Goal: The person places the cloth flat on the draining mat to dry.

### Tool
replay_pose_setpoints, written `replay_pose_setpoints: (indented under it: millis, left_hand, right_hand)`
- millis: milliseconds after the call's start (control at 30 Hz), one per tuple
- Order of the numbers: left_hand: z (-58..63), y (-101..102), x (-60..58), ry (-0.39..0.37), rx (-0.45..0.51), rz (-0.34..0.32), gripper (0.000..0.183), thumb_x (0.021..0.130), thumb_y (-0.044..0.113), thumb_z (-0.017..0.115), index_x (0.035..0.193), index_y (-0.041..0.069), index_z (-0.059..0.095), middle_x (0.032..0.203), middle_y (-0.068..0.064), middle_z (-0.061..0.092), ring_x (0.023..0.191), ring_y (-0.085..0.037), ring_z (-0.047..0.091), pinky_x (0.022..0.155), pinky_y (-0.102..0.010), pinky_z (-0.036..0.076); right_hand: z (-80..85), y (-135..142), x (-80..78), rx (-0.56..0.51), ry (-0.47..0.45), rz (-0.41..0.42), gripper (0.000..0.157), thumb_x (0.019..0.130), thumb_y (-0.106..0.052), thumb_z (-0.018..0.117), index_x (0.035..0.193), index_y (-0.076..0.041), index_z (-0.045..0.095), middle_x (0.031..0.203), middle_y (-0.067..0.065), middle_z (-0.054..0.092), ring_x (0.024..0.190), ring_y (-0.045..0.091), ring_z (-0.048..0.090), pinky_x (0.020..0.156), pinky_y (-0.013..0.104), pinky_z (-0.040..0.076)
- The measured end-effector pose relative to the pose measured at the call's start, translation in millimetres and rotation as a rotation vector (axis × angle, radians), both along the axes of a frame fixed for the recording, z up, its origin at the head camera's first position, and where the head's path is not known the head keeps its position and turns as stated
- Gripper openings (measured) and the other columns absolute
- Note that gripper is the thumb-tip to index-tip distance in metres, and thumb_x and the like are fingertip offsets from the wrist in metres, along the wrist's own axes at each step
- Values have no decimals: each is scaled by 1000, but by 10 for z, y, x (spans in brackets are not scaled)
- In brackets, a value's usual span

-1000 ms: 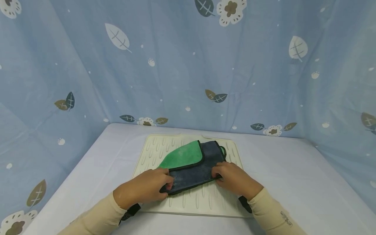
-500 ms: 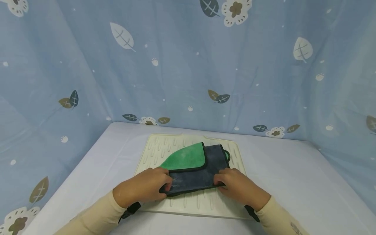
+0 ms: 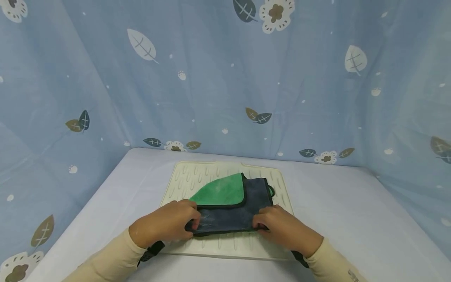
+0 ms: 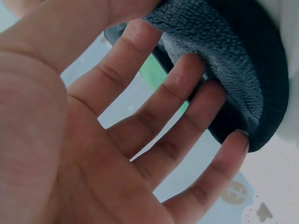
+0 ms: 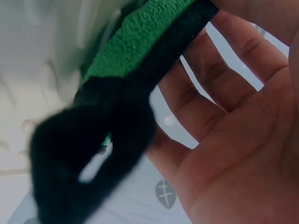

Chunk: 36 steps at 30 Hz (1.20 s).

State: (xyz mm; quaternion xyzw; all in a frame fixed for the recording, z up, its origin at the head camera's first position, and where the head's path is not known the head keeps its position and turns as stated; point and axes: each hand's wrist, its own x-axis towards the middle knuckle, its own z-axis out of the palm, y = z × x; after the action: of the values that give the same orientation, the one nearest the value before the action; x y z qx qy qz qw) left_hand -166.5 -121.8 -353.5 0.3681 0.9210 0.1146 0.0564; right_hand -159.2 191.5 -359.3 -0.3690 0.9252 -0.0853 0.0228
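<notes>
A microfiber cloth (image 3: 229, 219), dark grey on one side and green on the other with black edging, lies folded over the cream mat. Its green flap (image 3: 222, 191) is turned up on the left, and a small black loop (image 3: 271, 191) sticks out at the right. My left hand (image 3: 169, 221) pinches the near left corner; in the left wrist view its fingers spread beneath the fuzzy grey side (image 4: 224, 46). At the near right edge my right hand (image 3: 283, 227) pinches the cloth. The right wrist view shows its green underside (image 5: 145, 37) and the loop (image 5: 135, 140) hanging close to the camera.
The cream mat (image 3: 218, 252) with raised oval ridges lies on a white-covered table (image 3: 345, 211). Blue curtain fabric (image 3: 211, 90) with leaf and flower prints surrounds the table at the back and sides.
My right hand has come slightly toward me with its edge of the cloth, so the near edge runs more level. The left hand keeps its hold with little movement.
</notes>
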Motion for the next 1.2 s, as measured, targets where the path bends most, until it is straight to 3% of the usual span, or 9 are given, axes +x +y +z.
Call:
replay_pose_setpoints:
  millis: [267,533,833,1100,1200]
  left_hand:
    - [27,-26,-17,-30,-16,3,21,67,21,79,65,30,59,74,14,49,66,-2,44,59,-26,39]
    - [62,-53,-27,-72,-19,5,20,68,21,77,65,32,60,77,16,52,69,-2,48,59,-25,41]
    - [41,-66,0,-52,-39,34,22,63,19,78,63,30,59,72,16,53,63,0,46,56,-25,40]
    - [46,-36,22,-92,-44,43,21,63,19,78,62,29,60,69,17,54,61,-1,46,54,-25,38]
    - [43,-26,30,-133,-40,52,20,65,21,78,62,29,60,64,18,54,57,-1,45,51,-25,37]
  right_hand:
    - [17,-33,57,-24,-52,43,16,78,-11,71,84,-25,67,79,-16,59,71,-3,50,73,32,45]
    - [46,-59,110,-13,-62,79,18,79,-10,70,84,-27,66,81,-16,61,75,-4,55,76,33,47]
    - [18,-102,174,-41,-144,110,19,79,-7,69,81,-25,65,78,-15,58,70,-8,50,62,18,45]
    - [25,-108,194,-37,-185,92,20,79,-5,69,81,-25,65,78,-15,59,70,-7,51,61,16,45]
    - [23,-112,195,-50,-206,96,19,80,-6,67,78,-25,65,72,-17,56,63,-7,46,57,15,42]
